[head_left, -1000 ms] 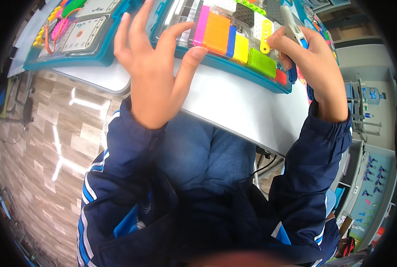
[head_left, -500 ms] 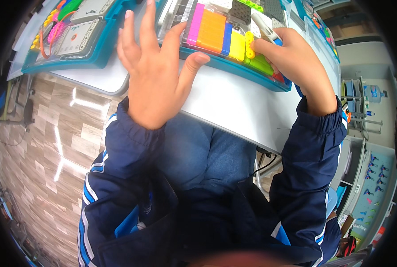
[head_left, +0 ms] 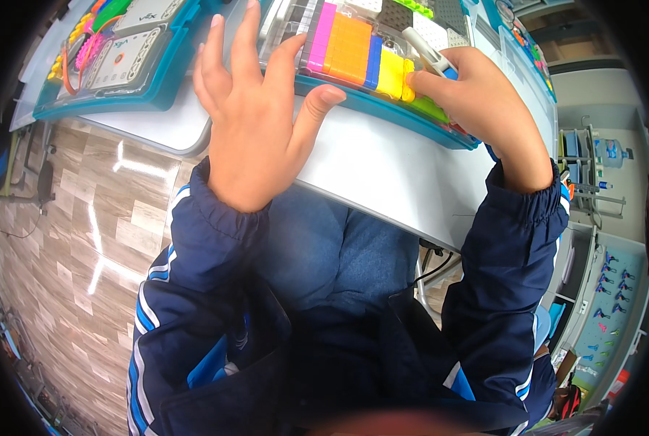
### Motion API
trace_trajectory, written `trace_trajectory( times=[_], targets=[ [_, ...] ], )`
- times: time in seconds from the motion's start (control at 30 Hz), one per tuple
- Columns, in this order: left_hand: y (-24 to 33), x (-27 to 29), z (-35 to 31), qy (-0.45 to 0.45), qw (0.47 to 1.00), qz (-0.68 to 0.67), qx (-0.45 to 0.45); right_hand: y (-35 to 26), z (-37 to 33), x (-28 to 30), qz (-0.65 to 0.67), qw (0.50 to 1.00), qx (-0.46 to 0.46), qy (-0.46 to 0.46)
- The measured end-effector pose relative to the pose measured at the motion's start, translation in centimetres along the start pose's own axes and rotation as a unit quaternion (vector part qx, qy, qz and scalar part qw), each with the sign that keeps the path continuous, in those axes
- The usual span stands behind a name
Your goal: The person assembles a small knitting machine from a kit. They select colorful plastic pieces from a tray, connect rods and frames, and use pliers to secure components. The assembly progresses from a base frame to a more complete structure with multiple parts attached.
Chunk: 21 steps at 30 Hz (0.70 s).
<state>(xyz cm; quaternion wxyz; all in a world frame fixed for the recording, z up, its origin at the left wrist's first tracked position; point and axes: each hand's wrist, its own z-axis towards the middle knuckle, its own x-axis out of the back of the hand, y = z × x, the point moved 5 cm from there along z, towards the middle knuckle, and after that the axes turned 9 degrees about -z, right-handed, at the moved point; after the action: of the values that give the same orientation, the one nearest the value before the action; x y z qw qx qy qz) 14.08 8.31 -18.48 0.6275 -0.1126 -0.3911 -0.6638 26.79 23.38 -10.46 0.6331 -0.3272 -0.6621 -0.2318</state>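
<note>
My right hand [head_left: 481, 94] is closed over the right part of a teal case [head_left: 383, 110] of coloured plastic building pieces. A white plastic tool [head_left: 425, 49] with a blue part sticks out between its thumb and fingers. The thumb tip presses on a small yellow piece [head_left: 408, 89] beside the yellow block of pieces [head_left: 391, 73]. The other fingertips are hidden. My left hand [head_left: 255, 123] is open with fingers spread, at the case's front left corner, holding nothing. Orange pieces [head_left: 348, 52], a magenta strip [head_left: 321, 36] and a blue strip [head_left: 374, 59] lie in the case in rows.
A second teal case [head_left: 114, 109] with grey-white modules and a pink gear [head_left: 88, 51] stands at the left. Both cases rest on white tables [head_left: 383, 174]. Another case of parts [head_left: 517, 36] lies at the far right. Shelves with a water bottle [head_left: 611, 152] stand beyond.
My right thumb has lowered the yellow piece against the yellow block. The white tool has tilted and shifted slightly with that hand. My left hand has barely moved.
</note>
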Motion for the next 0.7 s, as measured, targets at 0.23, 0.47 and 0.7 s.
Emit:
trace_trajectory(
  times=[0.23,0.47,0.7],
  targets=[
    [0.0,0.0,0.0,-0.005,1.0,-0.003,-0.005,0.7,-0.7,0.8,0.032,0.999,-0.022,-0.004],
    [0.1,0.1,0.1,-0.01,1.0,-0.008,-0.003,2.5,-3.6,1.9,0.045,0.997,-0.037,0.047],
    [0.1,0.2,0.0,-0.004,0.999,-0.036,-0.005,5.0,-12.2,2.6,0.217,0.964,-0.096,0.123]
  ],
)
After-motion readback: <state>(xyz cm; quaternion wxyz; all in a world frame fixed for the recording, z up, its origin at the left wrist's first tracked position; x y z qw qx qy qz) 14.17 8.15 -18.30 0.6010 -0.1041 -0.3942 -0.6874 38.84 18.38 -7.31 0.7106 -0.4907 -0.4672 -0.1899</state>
